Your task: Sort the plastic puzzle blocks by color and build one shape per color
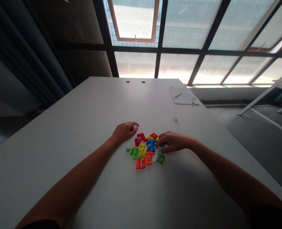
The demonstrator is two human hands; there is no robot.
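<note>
A loose cluster of small coloured plastic pieces, several of them letter-shaped, lies on the white table (pixel 88 178). At its left stand green pieces (pixel 135 151), with a red piece (pixel 142 137) above and orange pieces (pixel 141 163) at the near side. Yellow pieces (pixel 143 149) and a blue piece (pixel 151 149) fill the middle. My left hand (pixel 125 131) rests beside the cluster, holding nothing, thumb and index finger apart. My right hand (pixel 171 141) bends its fingers down over the right side, close to a white piece (pixel 155 158) and a green piece (pixel 160 158); its grip is partly hidden.
A small whitish object (pixel 175 119) lies beyond my right hand. Farther back are paper sheets (pixel 184 95) with two pens on them. Two round holes (pixel 143 82) sit near the far table edge. Large windows are behind, and a dark curtain (pixel 31 41) hangs left.
</note>
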